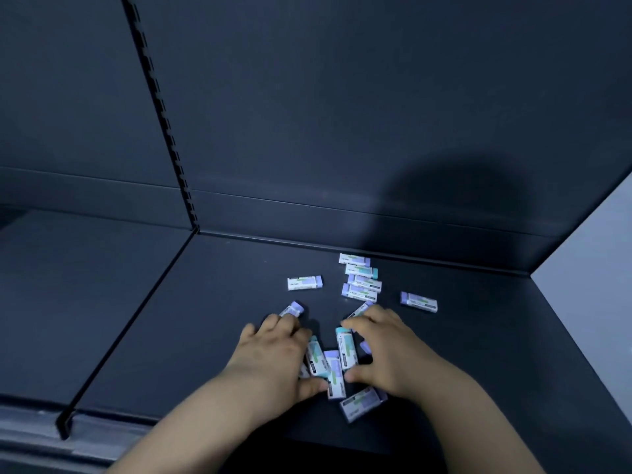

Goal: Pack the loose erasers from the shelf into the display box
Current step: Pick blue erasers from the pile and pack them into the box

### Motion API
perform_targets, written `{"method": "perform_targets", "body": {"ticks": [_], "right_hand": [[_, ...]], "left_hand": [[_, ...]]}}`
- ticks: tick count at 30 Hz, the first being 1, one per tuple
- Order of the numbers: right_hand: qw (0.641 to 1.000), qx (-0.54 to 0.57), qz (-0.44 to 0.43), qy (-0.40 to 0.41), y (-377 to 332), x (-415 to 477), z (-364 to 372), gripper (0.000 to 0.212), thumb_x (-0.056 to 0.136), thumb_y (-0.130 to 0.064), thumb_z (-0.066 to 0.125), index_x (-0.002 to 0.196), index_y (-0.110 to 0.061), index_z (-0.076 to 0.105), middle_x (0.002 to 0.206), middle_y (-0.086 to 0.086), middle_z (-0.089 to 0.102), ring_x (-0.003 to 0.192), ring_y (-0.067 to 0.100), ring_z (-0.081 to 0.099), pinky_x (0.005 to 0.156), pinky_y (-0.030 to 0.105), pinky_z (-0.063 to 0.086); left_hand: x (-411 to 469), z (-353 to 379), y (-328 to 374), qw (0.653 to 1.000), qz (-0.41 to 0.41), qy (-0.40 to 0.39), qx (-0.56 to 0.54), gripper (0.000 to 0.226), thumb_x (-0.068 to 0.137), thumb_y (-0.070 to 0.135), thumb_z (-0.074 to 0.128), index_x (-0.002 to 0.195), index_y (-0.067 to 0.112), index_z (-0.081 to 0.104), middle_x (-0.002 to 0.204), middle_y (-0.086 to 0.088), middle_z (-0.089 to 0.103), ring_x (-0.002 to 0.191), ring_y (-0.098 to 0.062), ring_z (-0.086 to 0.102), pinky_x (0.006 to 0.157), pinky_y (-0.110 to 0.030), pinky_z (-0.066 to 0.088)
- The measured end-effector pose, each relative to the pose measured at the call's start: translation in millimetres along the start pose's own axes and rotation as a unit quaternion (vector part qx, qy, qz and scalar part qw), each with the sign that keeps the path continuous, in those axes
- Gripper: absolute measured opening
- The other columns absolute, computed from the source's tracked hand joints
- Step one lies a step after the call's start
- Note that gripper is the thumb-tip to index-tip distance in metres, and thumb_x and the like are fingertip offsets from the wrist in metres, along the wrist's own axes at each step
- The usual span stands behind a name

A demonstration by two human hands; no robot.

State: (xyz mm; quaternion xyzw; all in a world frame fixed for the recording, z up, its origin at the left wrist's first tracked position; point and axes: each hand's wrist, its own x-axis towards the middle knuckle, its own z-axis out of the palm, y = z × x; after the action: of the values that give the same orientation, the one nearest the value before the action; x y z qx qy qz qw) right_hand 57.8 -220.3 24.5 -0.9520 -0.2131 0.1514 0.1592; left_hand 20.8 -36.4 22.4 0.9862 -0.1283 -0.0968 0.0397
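Several small erasers in white paper sleeves, with purple or teal ends, lie scattered on the dark shelf [212,319]. A stack of them [360,278] sits near the back wall, one eraser [305,282] lies alone to the left, another [419,302] to the right. My left hand [273,350] and my right hand [386,350] rest palm down on either side of a small cluster of erasers [330,362], fingers spread and touching them. An eraser [363,403] lies just in front of my right thumb. No display box is in view.
A slotted upright [160,111] and a black divider [126,323] separate this shelf bay from the one on the left. The dark back panel rises behind the erasers. A pale wall [595,285] bounds the shelf on the right.
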Motion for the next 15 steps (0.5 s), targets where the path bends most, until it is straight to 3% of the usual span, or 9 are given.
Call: {"method": "perform_targets", "body": {"ticks": [3,6,9,11,15], "right_hand": [[1.0,0.019,0.003,0.019,-0.6,0.8,0.8,0.072,0.071,-0.039,0.075,0.133,-0.027,0.042,0.127,-0.009,0.037,0.121,0.011,0.032,0.103,0.026,0.033],[0.996,0.026,-0.015,0.088,-3.8,-1.4,0.4,0.063,0.069,-0.04,0.075,0.123,-0.033,0.045,0.116,-0.015,0.038,0.113,0.006,0.035,0.098,0.025,0.038],[0.99,0.037,-0.032,0.129,-13.6,-3.4,0.8,0.062,0.069,-0.042,0.074,0.123,-0.035,0.044,0.113,-0.019,0.035,0.112,0.003,0.033,0.097,0.02,0.033],[0.989,0.036,-0.046,0.136,-22.8,-2.3,1.9,0.064,0.068,-0.044,0.075,0.123,-0.034,0.044,0.116,-0.018,0.036,0.114,0.003,0.032,0.096,0.018,0.028],[0.989,0.019,-0.073,0.126,-46.4,3.7,3.4,0.067,0.069,-0.05,0.073,0.126,-0.032,0.043,0.123,-0.017,0.037,0.116,0.003,0.031,0.096,0.016,0.023]], "left_hand": [[-0.5,0.3,0.9,1.0,-0.001,0.01,-0.007,0.072,0.082,0.065,0.046,0.142,0.032,0.025,0.14,0.007,0.028,0.131,-0.016,0.023,0.106,-0.034,0.022],[-4.1,1.5,1.6,0.998,-0.002,0.064,-0.027,0.068,0.082,0.058,0.049,0.141,0.036,0.023,0.137,0.012,0.03,0.129,-0.013,0.026,0.101,-0.032,0.024],[-8.6,4.3,-1.4,0.988,0.017,0.143,-0.058,0.059,0.069,0.052,0.047,0.125,0.032,0.046,0.117,0.014,0.051,0.105,-0.014,0.053,0.079,-0.031,0.039],[-12.0,6.5,-9.3,0.977,0.024,0.202,-0.066,0.06,0.059,0.052,0.05,0.114,0.031,0.054,0.105,0.015,0.059,0.091,-0.011,0.055,0.067,-0.026,0.042],[-19.1,0.6,-31.5,0.97,0.01,0.241,-0.036,0.059,0.06,0.056,0.053,0.112,0.03,0.059,0.104,0.015,0.062,0.089,-0.011,0.056,0.065,-0.027,0.042]]}}
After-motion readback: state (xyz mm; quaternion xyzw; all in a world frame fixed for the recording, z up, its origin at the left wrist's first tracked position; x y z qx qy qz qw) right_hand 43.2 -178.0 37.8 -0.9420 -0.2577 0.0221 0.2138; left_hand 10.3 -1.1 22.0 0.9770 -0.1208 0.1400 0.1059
